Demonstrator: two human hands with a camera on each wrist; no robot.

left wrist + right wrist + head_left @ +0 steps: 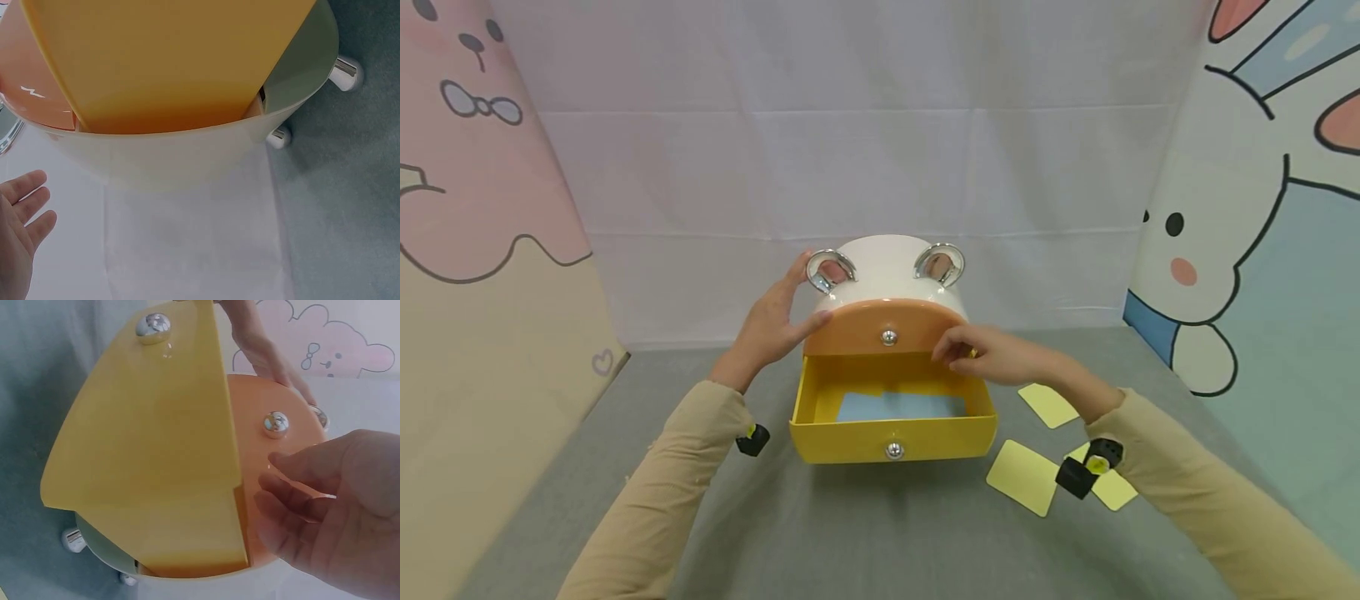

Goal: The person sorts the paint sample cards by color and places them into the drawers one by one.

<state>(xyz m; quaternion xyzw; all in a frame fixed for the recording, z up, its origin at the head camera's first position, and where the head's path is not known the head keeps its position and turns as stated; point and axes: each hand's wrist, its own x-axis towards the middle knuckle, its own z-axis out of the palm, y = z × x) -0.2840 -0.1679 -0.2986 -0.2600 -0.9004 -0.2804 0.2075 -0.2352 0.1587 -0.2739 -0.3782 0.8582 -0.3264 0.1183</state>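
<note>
A small white cabinet [883, 265] with two shiny ear-shaped rings stands in the middle of the head view. Its orange upper drawer [850, 327] is closed, while the yellow lower drawer [842, 442] is pulled out with light blue paper [898, 407] lying inside. My left hand [769, 327] is at the cabinet's left side, thumb by the orange front and fingers stretched up toward the ear ring [829, 268]. Over the yellow drawer's right rear corner hovers my right hand [992, 352], fingers loosely bent and nothing in them; the right wrist view shows it beside the orange front [250, 400].
Several yellow cards [1021, 478] lie on the grey cloth [850, 533] right of the drawer, partly covered by the right wrist camera [1086, 468]. A white curtain [865, 150] hangs behind, with cartoon panels [1217, 275] on both sides.
</note>
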